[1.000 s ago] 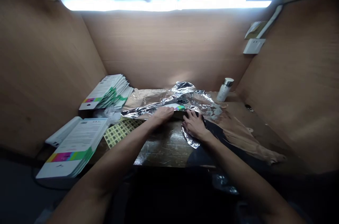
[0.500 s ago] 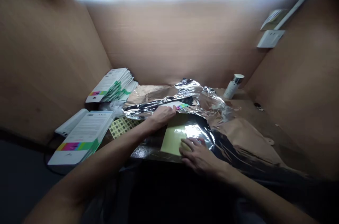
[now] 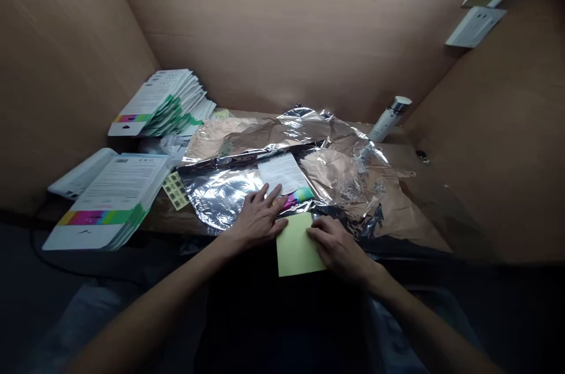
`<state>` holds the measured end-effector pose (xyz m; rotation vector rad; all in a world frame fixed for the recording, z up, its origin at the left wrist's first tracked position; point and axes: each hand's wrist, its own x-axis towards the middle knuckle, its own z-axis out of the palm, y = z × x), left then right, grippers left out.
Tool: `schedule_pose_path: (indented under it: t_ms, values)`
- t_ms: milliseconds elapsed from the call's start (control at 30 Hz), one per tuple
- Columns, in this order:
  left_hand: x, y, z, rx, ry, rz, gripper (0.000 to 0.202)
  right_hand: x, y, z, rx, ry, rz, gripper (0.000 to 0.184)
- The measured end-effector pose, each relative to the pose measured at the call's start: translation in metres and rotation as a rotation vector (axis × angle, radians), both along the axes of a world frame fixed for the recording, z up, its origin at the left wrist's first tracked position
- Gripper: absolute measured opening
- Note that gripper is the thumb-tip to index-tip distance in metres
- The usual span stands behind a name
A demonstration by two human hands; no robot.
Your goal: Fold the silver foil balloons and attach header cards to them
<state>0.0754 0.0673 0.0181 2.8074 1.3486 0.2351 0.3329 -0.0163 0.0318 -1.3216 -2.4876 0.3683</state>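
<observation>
My left hand lies with fingers spread over the lower edge of a white printed card with a coloured band. The card rests on crinkled silver foil sheeting. Just below, a pale yellow paper sheet reaches over the table's front edge, and my left thumb is at its upper left corner. On the sheet's right side, my right hand is closed, its fingers curled against the thumb and gripping the sheet's edge.
Two stacks of similar cards, one at the back left and one at the front left, flank the foil. A sticker sheet lies beside them. At the back right stands a white bottle. Wooden panels enclose the table.
My left hand has let the card down onto the foil and spread over it. The yellow sheet has moved toward me, with my right hand now at its edge. The view has tilted down.
</observation>
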Motion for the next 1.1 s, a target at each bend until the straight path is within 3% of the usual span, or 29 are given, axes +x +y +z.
schedule_pose_path:
  t_ms: [133, 367, 567, 767, 933, 1100]
  values:
    - [-0.002, 0.002, -0.007, -0.009, -0.018, -0.008, 0.065, -0.014, -0.008, -0.001, 0.018, 0.0, -0.015, 0.026]
    - [-0.002, -0.001, -0.007, -0.023, -0.041, 0.0, 0.067, -0.014, -0.01, 0.002, -0.03, 0.091, -0.089, 0.032]
    - [-0.002, -0.003, -0.006, 0.005, -0.064, -0.003, 0.065, -0.026, -0.004, 0.001, 0.027, -0.06, -0.104, 0.013]
    - [-0.004, -0.004, -0.009, 0.012, -0.099, -0.002, 0.065, -0.026, 0.002, 0.009, -0.038, -0.016, -0.131, 0.012]
    - [-0.005, -0.006, -0.005, 0.021, -0.125, -0.001, 0.061, -0.019, 0.051, 0.04, -0.246, 0.346, -0.195, 0.017]
    - [-0.006, -0.007, 0.0, 0.008, -0.151, 0.004, 0.05, -0.033, 0.117, 0.041, -0.4, 0.215, -0.198, 0.019]
